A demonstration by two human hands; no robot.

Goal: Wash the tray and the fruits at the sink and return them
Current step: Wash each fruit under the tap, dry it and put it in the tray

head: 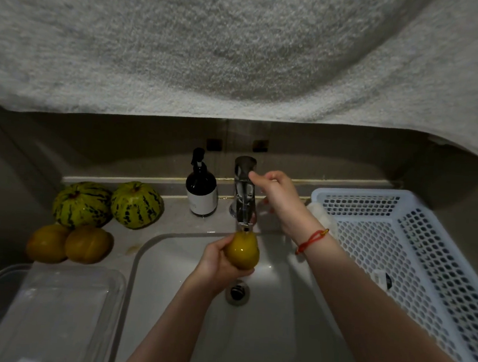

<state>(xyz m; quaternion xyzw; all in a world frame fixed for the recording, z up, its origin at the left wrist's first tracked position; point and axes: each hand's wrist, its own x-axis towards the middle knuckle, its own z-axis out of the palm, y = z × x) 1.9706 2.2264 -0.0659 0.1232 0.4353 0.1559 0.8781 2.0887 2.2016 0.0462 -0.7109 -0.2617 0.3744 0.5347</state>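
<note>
My left hand point(212, 261) grips a yellow fruit point(243, 250) over the white sink point(265, 323), right under the spout of the chrome faucet point(243, 191). My right hand point(278, 197) reaches to the faucet's top, its fingertips touching the handle. On the counter to the left lie two striped green melons point(82, 203) point(137, 204) and two more yellow fruits point(46, 242) point(88, 244). A clear plastic tray point(53, 309) sits at the lower left beside the sink.
A dark soap pump bottle point(201, 190) stands left of the faucet. A white perforated basket point(417, 256) fills the counter to the right. A grey towel point(215, 47) hangs across the top of the view. The drain point(237, 293) lies below the fruit.
</note>
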